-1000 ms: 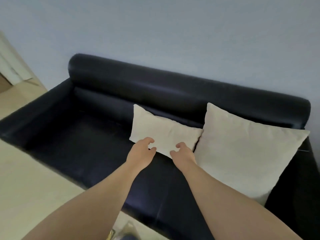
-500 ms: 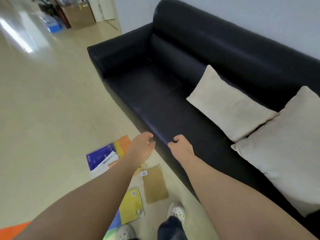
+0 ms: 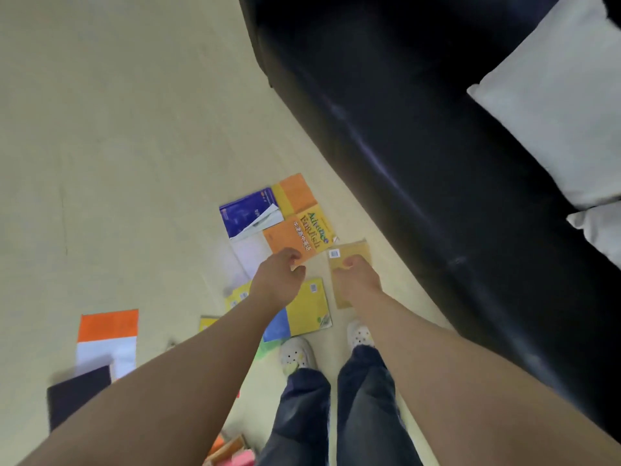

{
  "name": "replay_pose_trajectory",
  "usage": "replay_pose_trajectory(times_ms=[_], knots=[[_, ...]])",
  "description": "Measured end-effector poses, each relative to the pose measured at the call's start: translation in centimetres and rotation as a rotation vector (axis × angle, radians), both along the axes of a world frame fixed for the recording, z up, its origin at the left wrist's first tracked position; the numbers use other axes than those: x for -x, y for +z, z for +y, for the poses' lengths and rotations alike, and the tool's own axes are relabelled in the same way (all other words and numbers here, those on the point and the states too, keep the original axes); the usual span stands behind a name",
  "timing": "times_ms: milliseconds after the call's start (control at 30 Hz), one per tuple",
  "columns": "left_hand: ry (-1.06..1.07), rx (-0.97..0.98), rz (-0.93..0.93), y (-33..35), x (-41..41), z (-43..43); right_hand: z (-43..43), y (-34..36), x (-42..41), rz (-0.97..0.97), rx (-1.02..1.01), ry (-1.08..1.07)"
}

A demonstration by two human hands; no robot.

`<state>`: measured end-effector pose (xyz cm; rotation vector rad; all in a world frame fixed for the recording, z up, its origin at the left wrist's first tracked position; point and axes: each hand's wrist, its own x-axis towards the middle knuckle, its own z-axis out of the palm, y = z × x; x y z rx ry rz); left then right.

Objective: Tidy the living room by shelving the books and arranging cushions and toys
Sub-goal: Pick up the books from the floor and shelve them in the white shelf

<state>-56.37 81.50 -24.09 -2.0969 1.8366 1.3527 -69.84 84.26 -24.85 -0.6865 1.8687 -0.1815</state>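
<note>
Several books lie loose on the pale floor (image 3: 117, 129) along the front edge of a black leather sofa (image 3: 437, 129). An orange and yellow English textbook (image 3: 295, 230) lies face up, overlapping a blue-violet book (image 3: 243, 210) whose white pages are partly turned out. A white page (image 3: 250, 255) lies just below the two. A brown kraft-covered book (image 3: 349, 253) with a barcode label lies just beside the textbook, on the sofa side. Nearer the person's feet, a yellow book (image 3: 311, 306) touches a blue book (image 3: 275, 326), and more yellow covers are half hidden behind the left forearm. Well apart to the left lies an orange and white book (image 3: 107, 331), with a black book (image 3: 79, 395) touching its near edge. Both bare arms reach forward and down over the pile. The left hand (image 3: 277, 284) hangs in front of the textbook's near edge, fingers loosely curled around nothing. The right hand (image 3: 358, 280) hangs in front of the kraft-covered book, curled just as loosely and also holding nothing. Two cream cushions sit on the sofa seat, a large cushion (image 3: 554, 95) and a second cushion (image 3: 601, 233) near it at the frame's right edge. White clogs (image 3: 297, 353) and dark jeans (image 3: 302, 415) show below the hands. Orange and pink things at the bottom edge are too blurred to name.
</note>
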Motion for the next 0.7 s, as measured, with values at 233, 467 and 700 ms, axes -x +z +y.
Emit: replay_pose_trajectory(times_ms=[233,467,700], knots=[[0.083,-0.065,-0.041,-9.2,-0.7,-1.6,-3.4,-9.5,-1.2,-0.029,-0.018,0.041],[0.160,-0.129,-0.071,-18.4,-0.1,-0.3,-4.0,-17.9,1.1,0.004,-0.053,0.164],[0.194,-0.211,-0.107,-26.5,1.8,3.3,-0.5,-25.0,2.7,0.005,-0.120,0.258]])
